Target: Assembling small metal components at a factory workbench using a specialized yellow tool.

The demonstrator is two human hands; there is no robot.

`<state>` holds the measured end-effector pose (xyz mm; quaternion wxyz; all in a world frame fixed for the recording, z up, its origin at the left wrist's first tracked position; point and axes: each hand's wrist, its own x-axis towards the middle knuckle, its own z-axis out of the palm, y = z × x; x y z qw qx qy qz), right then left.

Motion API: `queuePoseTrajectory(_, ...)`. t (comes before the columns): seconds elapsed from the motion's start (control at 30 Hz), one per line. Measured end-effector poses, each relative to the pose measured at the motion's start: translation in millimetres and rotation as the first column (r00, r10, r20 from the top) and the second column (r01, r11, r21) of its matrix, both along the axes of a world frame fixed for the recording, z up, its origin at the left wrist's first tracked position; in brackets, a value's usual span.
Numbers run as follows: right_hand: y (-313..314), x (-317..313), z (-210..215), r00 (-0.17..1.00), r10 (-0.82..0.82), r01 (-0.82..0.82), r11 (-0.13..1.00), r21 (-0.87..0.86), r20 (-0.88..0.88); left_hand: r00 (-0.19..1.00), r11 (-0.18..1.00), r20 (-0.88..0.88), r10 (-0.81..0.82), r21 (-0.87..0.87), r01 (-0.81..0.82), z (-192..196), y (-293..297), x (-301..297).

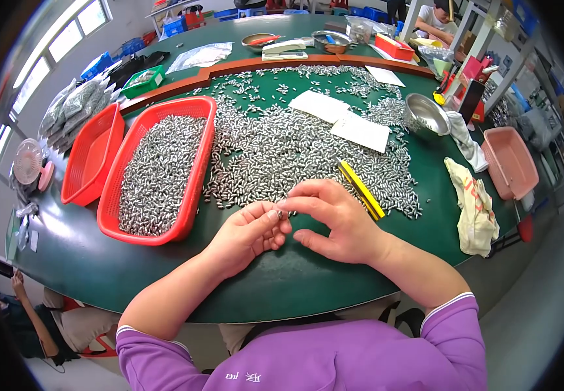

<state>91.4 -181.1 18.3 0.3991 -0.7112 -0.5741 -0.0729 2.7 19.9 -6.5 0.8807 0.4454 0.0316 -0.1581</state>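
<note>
Over the near edge of the green table, my two hands meet in front of a wide pile of small, shiny silver metal pieces [275, 153]. My left hand [244, 236] is closed, its thumb and index finger pinching one of these little metal pieces [279, 212]. Reaching in from the right, my right hand [340, 225] has its index fingertip against that piece, with the thumb held apart and nothing in its palm. Just beyond the right hand lies a yellow and black bar-shaped tool [361, 189]. White paper sheets [360, 132] rest on the pile.
Left of the pile stands a red plastic basket [145, 240] full of the same pieces, beside another red basket [73, 182]. A metal bowl [427, 114], a pale printed cloth [471, 208] and a pink basket [510, 163] are at the right. A wooden strip [256, 66] borders the pile's far side.
</note>
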Motion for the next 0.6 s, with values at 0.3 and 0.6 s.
queuePoseTrajectory(0.3,0,1,-1,0.999,0.04,-0.041,0.999,0.019,0.006,1.0,1.0,-0.005,-0.006,0.007,0.006,-1,2,-3)
queuePoseTrajectory(0.6,-5,16,-13,0.967,-0.185,0.206,0.972,-0.111,0.174,0.998,0.998,-0.014,0.059,0.013,-0.059,2,0,0)
